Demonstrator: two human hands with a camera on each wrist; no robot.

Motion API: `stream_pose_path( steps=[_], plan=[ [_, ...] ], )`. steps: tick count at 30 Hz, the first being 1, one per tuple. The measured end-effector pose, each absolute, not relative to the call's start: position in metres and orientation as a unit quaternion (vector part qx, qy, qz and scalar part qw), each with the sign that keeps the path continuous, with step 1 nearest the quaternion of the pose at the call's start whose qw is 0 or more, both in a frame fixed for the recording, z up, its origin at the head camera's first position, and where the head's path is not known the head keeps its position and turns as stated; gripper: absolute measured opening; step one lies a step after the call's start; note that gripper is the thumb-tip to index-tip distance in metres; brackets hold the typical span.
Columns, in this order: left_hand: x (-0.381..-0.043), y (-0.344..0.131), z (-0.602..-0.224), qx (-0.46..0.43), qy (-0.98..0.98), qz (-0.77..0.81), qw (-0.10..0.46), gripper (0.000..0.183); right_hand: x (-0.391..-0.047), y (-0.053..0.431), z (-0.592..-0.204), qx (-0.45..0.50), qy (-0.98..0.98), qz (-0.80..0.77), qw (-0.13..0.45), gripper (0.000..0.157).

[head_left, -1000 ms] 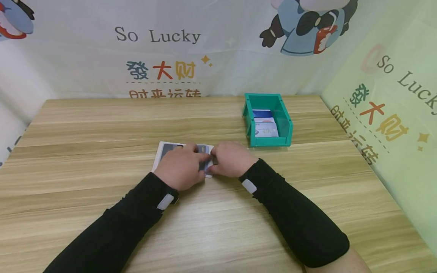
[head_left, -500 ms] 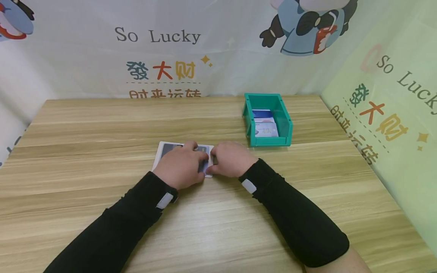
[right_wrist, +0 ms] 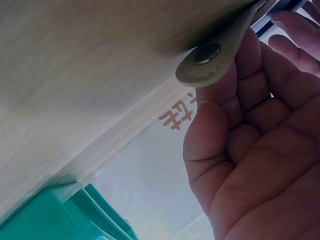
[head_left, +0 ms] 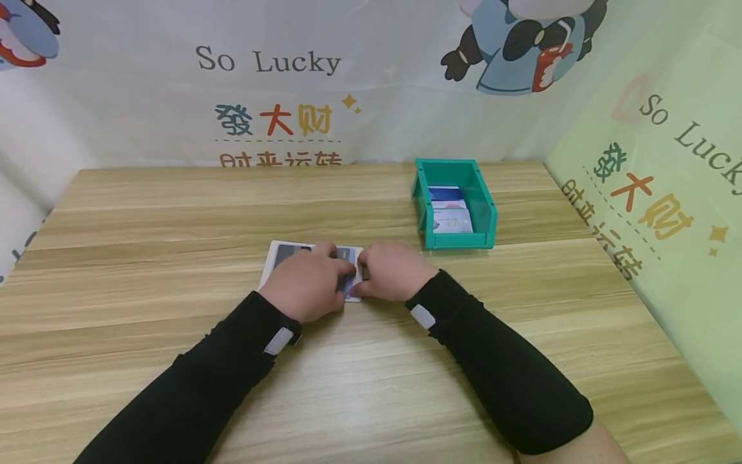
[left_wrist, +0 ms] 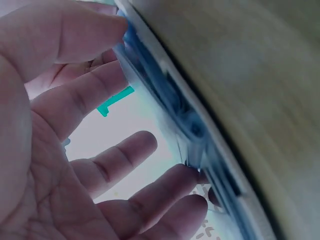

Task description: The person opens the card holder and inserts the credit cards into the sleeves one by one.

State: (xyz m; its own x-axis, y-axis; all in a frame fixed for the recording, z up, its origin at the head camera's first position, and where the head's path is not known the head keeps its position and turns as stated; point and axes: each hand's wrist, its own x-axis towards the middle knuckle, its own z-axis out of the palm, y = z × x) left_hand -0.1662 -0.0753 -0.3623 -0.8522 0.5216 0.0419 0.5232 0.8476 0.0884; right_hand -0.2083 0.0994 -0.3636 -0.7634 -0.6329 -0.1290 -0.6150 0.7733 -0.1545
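Observation:
A card holder (head_left: 282, 252) with a pale cover and dark and bluish sleeves lies spread on the table. My left hand (head_left: 304, 283) rests over its middle, thumb and forefinger tips touching the sleeves (left_wrist: 145, 65) near the right side; its other fingers reach out fairly straight in the left wrist view. At the right edge, my right hand (head_left: 394, 270) holds the border with curled fingers and thumb. Beside these fingers a beige closing tab with a metal snap (right_wrist: 206, 53) sticks out in the right wrist view. Both hands cover much of the holder.
A green bin (head_left: 458, 241) stands at the back right, behind my right hand, with several cards (head_left: 452, 221) leaning inside. The wooden table (head_left: 174, 206) ends at a printed cloth backdrop (head_left: 382, 116), which also hangs along the right side.
My left thumb and forefinger shift very slightly over the sleeves. The right hand, card holder and green bin stay where they were.

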Motion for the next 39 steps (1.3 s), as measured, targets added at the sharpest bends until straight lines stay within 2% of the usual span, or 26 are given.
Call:
stream_pose_path(
  steps=[10,17,23,27,33,36,39],
  plan=[
    [-0.172,-0.082,-0.358,-0.248,-0.960,-0.122,-0.038,0.041,-0.209,0.100,-0.365,-0.335,0.938,-0.039,0.079,0.035],
    [-0.176,-0.091,-0.347,-0.173,-0.968,-0.177,-0.048,0.028,-0.209,0.098,-0.364,-0.330,0.939,-0.041,0.084,0.035],
    [-0.180,-0.109,-0.342,-0.096,-0.974,-0.195,-0.066,0.033,-0.209,0.099,-0.363,-0.325,0.940,-0.041,0.094,0.035],
    [-0.182,-0.117,-0.343,-0.087,-0.975,-0.191,-0.071,0.035,-0.210,0.104,-0.358,-0.312,0.940,-0.062,0.125,0.036],
    [-0.182,-0.126,-0.347,-0.102,-0.980,-0.158,-0.064,0.026,-0.216,0.140,-0.329,-0.262,0.940,-0.159,0.149,0.029],
    [-0.181,-0.132,-0.350,-0.121,-0.983,-0.124,-0.058,0.023,-0.225,0.170,-0.313,-0.247,0.938,-0.208,0.128,0.026],
    [-0.181,-0.138,-0.354,-0.138,-0.983,-0.105,-0.057,0.030,-0.237,0.199,-0.304,-0.216,0.947,-0.223,0.086,0.021]
  ],
)
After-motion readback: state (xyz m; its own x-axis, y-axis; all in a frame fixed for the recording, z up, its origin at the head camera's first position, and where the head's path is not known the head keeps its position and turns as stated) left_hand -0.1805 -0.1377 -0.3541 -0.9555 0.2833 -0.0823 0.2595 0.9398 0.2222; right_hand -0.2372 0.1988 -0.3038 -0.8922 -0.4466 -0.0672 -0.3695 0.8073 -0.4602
